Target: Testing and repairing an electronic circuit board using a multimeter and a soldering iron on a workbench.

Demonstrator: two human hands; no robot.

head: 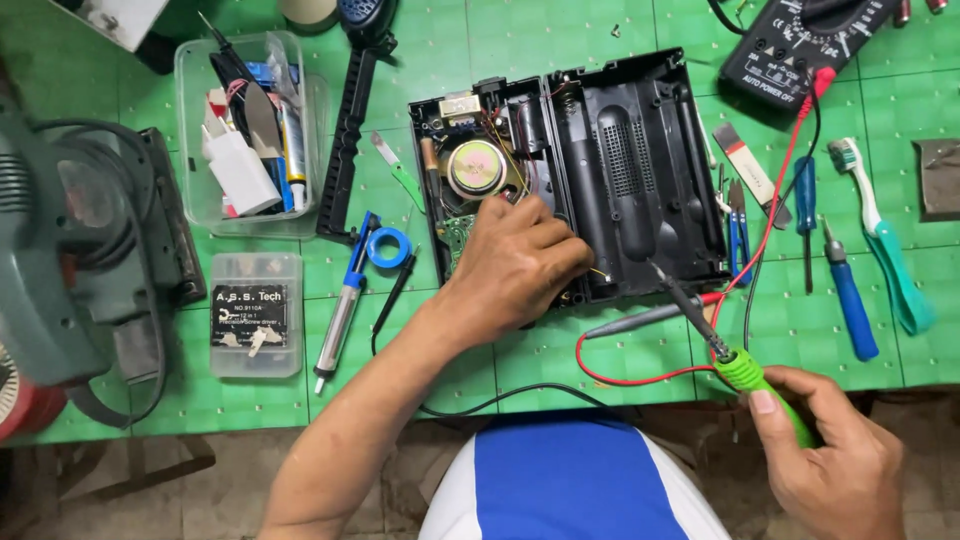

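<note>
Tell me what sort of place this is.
Likely an electronics repair bench: an opened black device with its speaker exposed, a green-handled soldering iron in the right hand, and a multimeter on the green mat.

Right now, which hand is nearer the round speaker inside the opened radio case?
Left. The left hand rests on the case just below the speaker. The right hand is far off, off the mat's near edge, holding the green-handled soldering iron.
</note>
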